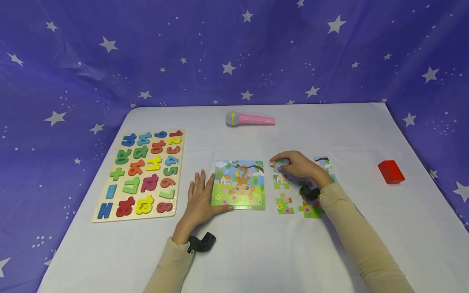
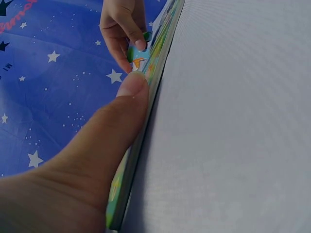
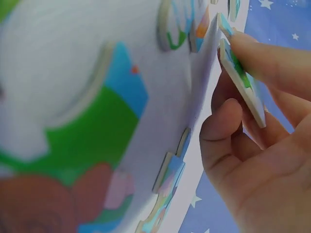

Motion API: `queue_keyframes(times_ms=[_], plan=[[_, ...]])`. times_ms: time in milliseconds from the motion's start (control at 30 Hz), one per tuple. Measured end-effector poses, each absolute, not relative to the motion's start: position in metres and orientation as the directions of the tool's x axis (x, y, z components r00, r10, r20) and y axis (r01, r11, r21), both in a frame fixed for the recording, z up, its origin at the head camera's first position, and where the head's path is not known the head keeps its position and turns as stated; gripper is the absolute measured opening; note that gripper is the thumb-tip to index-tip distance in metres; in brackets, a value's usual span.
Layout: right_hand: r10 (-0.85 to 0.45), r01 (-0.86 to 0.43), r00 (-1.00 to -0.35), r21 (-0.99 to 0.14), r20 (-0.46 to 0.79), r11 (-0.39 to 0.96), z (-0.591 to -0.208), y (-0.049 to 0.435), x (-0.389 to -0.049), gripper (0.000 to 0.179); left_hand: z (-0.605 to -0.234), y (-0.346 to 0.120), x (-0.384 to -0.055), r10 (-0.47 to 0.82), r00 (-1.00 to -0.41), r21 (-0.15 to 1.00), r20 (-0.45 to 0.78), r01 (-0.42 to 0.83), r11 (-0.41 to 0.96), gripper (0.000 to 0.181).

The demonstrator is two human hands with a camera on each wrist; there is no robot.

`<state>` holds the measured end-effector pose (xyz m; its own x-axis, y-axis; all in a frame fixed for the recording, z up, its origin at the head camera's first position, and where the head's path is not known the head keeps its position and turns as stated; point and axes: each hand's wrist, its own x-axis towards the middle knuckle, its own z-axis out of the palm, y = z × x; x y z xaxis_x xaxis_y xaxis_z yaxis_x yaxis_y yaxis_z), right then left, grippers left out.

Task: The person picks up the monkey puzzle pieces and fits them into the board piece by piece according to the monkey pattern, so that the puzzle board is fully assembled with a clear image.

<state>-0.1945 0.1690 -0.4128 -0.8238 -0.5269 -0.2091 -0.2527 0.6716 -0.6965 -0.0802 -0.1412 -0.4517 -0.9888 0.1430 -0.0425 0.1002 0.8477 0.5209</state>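
Thin, blue-and-green jigsaw piece (image 3: pixel 244 87) pinched by right hand (image 1: pixel 302 166), thumb and fingers clamped; square monkey-picture board (image 1: pixel 239 185) touched by left hand (image 1: pixel 200 203), fingers apart.

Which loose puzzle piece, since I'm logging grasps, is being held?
The light-blue piece with green and an orange patch, pinched in the right hand; the other loose pieces in view lie on the white tabletop.

On my feed, smooth printed puzzle pieces (image 1: pixel 285 206) show wood-like edges; the microphone (image 1: pixel 256 119) looks glossy plastic, the tablecloth (image 1: pixel 249 252) matt fabric.
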Motion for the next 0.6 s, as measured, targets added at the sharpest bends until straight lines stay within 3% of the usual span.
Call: queue_keyframes(times_ms=[600], plan=[[-0.531,-0.257,-0.829,-0.723,-0.176,0.641,-0.406,0.144,-0.202,0.036,-0.454,-0.141,-0.081,0.141,-0.989,0.514,-0.035,0.103,0.852,0.116]])
